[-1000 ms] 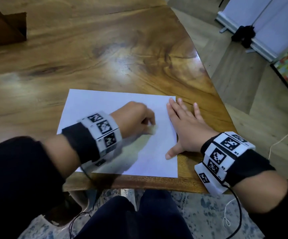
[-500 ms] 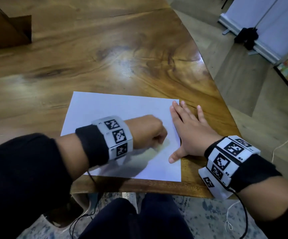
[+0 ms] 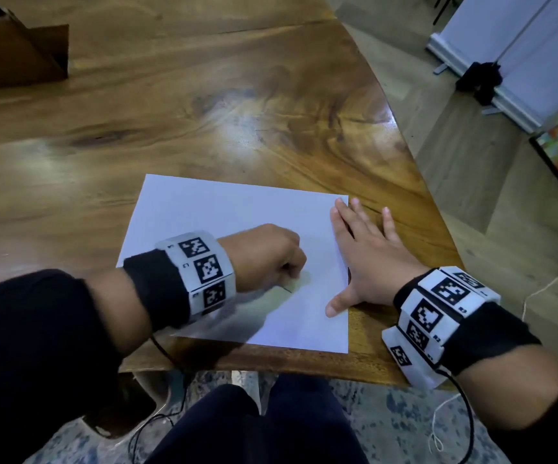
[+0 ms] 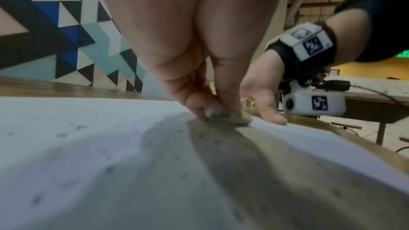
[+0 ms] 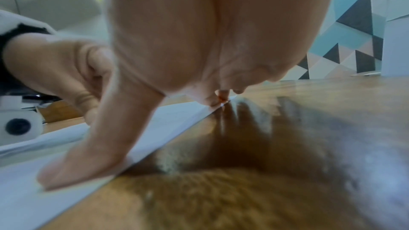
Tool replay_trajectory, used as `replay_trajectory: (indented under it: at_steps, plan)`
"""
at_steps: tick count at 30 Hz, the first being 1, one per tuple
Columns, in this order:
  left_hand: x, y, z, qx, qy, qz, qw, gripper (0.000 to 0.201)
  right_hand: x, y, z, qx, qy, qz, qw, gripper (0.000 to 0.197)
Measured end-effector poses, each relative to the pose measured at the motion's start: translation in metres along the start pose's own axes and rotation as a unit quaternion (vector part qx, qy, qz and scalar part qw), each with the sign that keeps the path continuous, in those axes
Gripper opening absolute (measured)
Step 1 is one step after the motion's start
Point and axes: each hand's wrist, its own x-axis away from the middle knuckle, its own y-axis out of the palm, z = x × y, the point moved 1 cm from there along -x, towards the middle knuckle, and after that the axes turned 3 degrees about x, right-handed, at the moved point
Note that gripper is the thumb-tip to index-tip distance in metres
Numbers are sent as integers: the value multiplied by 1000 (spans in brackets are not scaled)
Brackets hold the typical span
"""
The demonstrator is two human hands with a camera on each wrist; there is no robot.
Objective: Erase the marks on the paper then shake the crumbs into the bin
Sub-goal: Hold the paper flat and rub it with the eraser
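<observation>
A white sheet of paper [image 3: 224, 222] lies flat near the table's front edge. My left hand [image 3: 270, 256] pinches a small pale eraser [image 4: 228, 117] and presses it onto the sheet's middle right; a short dark pencil mark [image 3: 287, 289] shows just below the fist. Dark eraser crumbs [image 4: 177, 156] dot the paper in the left wrist view. My right hand [image 3: 364, 256] lies flat with straight fingers across the sheet's right edge, thumb [image 5: 73, 167] on the paper [image 5: 26, 190], the other fingers on paper and wood. No bin is identifiable.
The wooden table [image 3: 204, 112] stretches away beyond the sheet. A brown cardboard box [image 3: 13, 51] stands at the far left. To the right the table ends at its edge [image 3: 404, 135], with floor, a white panel stand [image 3: 491, 61] and a loose cord [image 3: 551, 283] beyond.
My left hand has slid the eraser back and forth over the paper's middle right, ending lower, where a pencil mark shows. The right hand has stayed flat on the sheet's right edge.
</observation>
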Motion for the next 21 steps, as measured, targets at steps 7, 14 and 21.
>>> replay_trajectory:
  at_steps: [7, 14, 21]
  plan:
    - [29, 4, -16, 1, -28, -120, 992, 14, 0, 1, 1, -2, -1, 8, 1000, 149]
    - [-44, -39, -14, 41, -167, 159, 972, 23, -2, 2, 2, -2, -6, 13, 1000, 151]
    - [-43, -23, -1, 15, -111, 40, 993, 7, -2, 2, 2, -2, -6, 9, 1000, 150]
